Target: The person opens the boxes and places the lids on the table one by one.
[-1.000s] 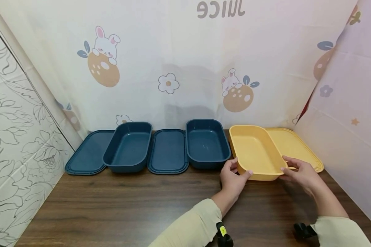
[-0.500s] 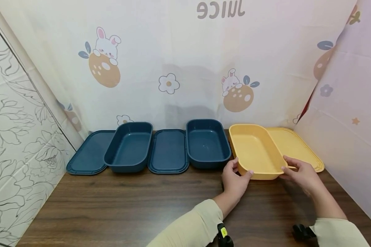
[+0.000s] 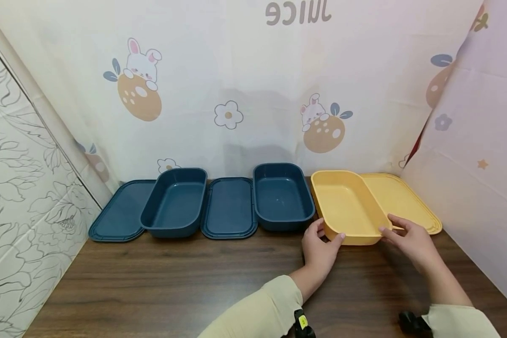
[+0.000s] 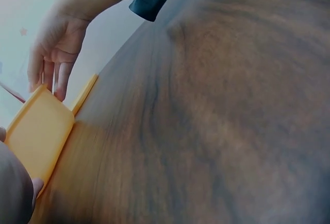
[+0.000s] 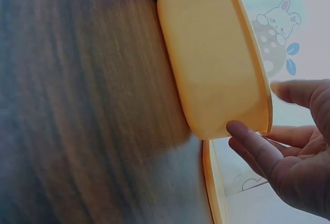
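Observation:
A yellow rectangular food box (image 3: 348,206) stands without a lid at the right of a row along the back of the table. My left hand (image 3: 318,249) holds its front left corner, thumb on the front wall and fingers along the left side. At the front right corner is my right hand (image 3: 411,239), with the thumb over the rim and fingers around the side. The right wrist view shows fingertips (image 5: 240,127) against the wall of the box. A yellow lid (image 3: 401,197) lies flat to the right, partly hidden by the box and right hand.
Two dark blue boxes (image 3: 283,195) (image 3: 175,202) and two dark blue lids (image 3: 230,206) (image 3: 122,209) complete the row on the wooden table (image 3: 173,286). A printed curtain (image 3: 257,70) hangs close behind, with more cloth at the right side.
The right thumb has slid slightly left over the box's rim. Otherwise both hands and the yellow box stay almost in place; the head view has shifted a little.

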Demonstrator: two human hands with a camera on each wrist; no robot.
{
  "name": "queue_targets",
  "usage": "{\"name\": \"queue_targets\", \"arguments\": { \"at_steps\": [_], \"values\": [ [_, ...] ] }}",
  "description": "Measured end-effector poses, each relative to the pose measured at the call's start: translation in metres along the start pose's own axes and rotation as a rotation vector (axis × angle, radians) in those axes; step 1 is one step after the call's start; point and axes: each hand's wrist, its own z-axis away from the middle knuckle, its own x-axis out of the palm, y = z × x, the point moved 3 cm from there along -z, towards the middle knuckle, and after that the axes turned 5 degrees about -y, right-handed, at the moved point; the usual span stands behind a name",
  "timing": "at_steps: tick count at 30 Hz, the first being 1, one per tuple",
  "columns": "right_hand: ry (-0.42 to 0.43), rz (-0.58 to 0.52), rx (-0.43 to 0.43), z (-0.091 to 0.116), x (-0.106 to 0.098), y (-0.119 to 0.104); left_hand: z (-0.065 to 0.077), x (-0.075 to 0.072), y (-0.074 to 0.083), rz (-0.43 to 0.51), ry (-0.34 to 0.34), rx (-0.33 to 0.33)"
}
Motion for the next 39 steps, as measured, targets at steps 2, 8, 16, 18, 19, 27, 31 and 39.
{"name": "queue_targets", "arguments": {
  "at_steps": [2,8,16,18,19,27,31,39],
  "values": [
    [0.024,-0.004,0.005,0.002,0.001,0.001,0.003,0.001,0.001,0.005,0.013,-0.021],
    [0.076,-0.110,0.026,0.006,0.007,0.004,0.006,0.005,0.002,0.079,0.049,-0.143],
    [0.083,-0.220,0.026,0.001,0.011,0.003,-0.001,0.009,-0.001,0.144,0.107,-0.257],
    [0.079,-0.243,0.025,-0.001,0.012,0.003,-0.003,0.009,-0.003,0.149,0.118,-0.262],
    [0.079,-0.246,0.025,-0.002,0.012,0.002,-0.004,0.009,-0.003,0.150,0.122,-0.262],
    [0.096,-0.245,-0.002,-0.008,0.010,0.001,-0.008,0.012,-0.003,0.149,0.136,-0.257],
    [0.100,-0.247,0.002,-0.010,0.010,-0.001,-0.011,0.012,-0.003,0.149,0.138,-0.269],
    [0.101,-0.251,0.018,-0.015,0.010,-0.002,-0.013,0.014,0.000,0.156,0.147,-0.279]
  ]
}}
